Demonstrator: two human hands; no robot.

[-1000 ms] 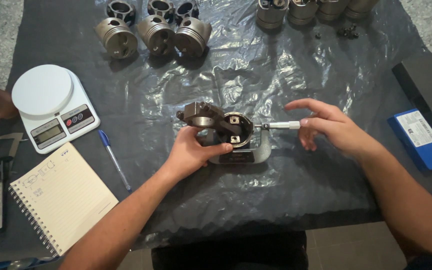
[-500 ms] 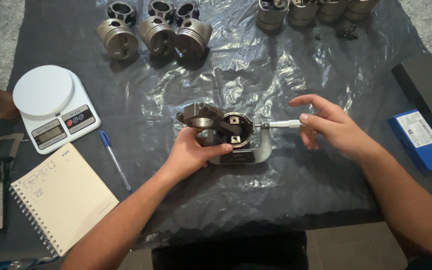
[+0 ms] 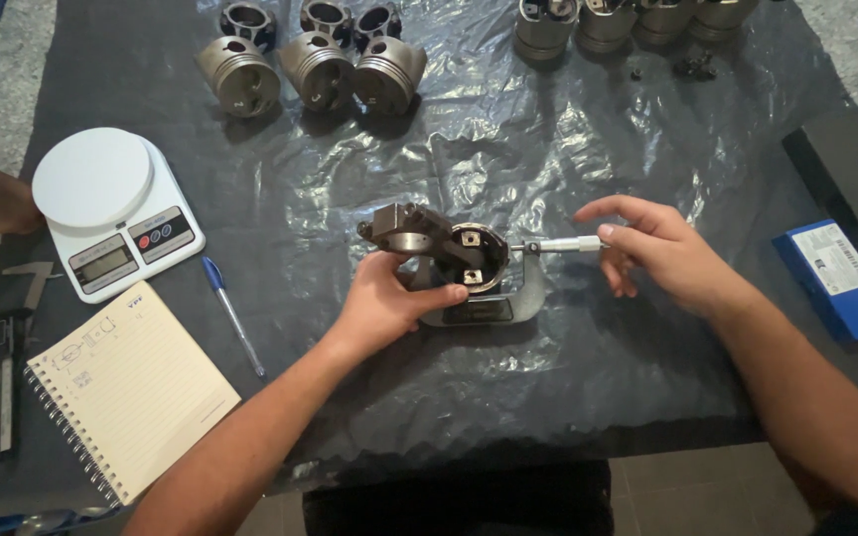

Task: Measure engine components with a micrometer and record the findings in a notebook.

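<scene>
A grey metal piston [image 3: 449, 246] lies on its side in the jaws of a micrometer [image 3: 508, 293] at the middle of the table. My left hand [image 3: 384, 303] grips the piston from below and holds it against the micrometer frame. My right hand [image 3: 652, 253] pinches the end of the micrometer's thimble [image 3: 563, 244] between thumb and fingers, to the right of the piston.
Several pistons [image 3: 315, 65] stand at the back left, and more pistons [image 3: 608, 20] at the back right. A white kitchen scale [image 3: 111, 208], a blue pen [image 3: 230, 313] and a spiral notebook [image 3: 126, 387] lie on the left. A blue box [image 3: 836, 278] lies on the right. Crinkled black plastic sheet [image 3: 508, 129] covers the table.
My right hand's fingers have shifted slightly on the thimble. The left hand and the piston have stayed put.
</scene>
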